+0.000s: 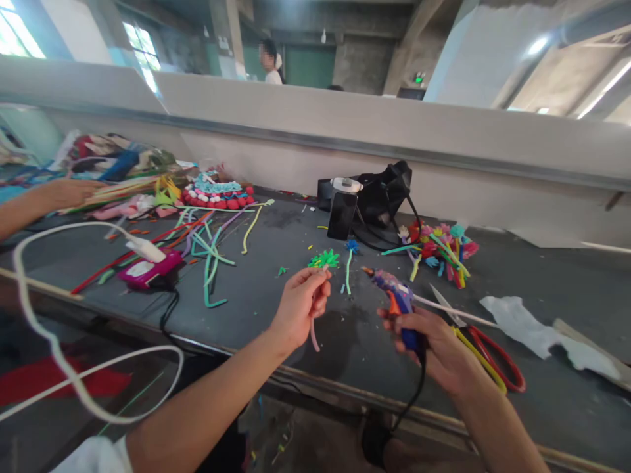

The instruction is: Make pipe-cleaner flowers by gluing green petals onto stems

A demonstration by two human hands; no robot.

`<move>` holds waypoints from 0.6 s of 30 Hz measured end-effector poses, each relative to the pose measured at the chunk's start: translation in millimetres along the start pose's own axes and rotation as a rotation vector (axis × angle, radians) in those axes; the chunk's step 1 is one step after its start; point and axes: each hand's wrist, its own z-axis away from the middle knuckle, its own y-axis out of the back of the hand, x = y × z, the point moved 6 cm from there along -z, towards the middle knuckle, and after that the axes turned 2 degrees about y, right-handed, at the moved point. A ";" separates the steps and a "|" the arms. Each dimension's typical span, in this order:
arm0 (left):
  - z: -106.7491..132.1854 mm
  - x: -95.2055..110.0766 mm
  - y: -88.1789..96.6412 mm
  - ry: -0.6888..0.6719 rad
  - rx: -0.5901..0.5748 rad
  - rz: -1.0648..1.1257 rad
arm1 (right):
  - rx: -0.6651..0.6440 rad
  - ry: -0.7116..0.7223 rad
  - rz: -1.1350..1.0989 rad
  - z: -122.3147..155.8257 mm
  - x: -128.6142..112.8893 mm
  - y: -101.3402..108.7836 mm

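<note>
My left hand (304,303) is closed around a pale pink pipe cleaner (314,335), whose lower end hangs below my fingers. Just beyond that hand lies a cluster of green pipe-cleaner pieces (328,258). A blue-topped flower with a light green stem (349,272) rests on the table between my hands. My right hand (428,338) grips a blue glue gun (405,302) with an orange trigger, its nozzle pointing up and left. Right of it, scissors (497,361) with red and yellow handles lie on the table.
A black phone (342,215) leans upright before a black bag (389,190). Finished flowers (444,249) lie at right, near crumpled white paper (522,322). Loose pipe cleaners (210,253) and a magenta power strip (150,269) with a white cable are at left. Another person's hand (73,192) reaches in there.
</note>
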 end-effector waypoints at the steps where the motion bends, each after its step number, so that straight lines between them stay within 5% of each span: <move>1: 0.7 -0.2 -0.4 0.007 -0.001 -0.001 | -0.047 -0.020 -0.106 0.5 -2.2 -3.3; 7: 4.3 -2.5 -4.9 0.045 -0.028 0.008 | -0.048 0.144 -0.299 6.8 -21.7 -12.8; 12: 5.1 -3.0 -5.1 0.053 -0.040 -0.001 | -0.044 0.324 -0.266 16.7 -34.5 -15.4; 18: 7.7 -4.2 -7.4 0.059 -0.046 -0.014 | 0.106 0.441 -0.181 22.9 -45.7 -10.4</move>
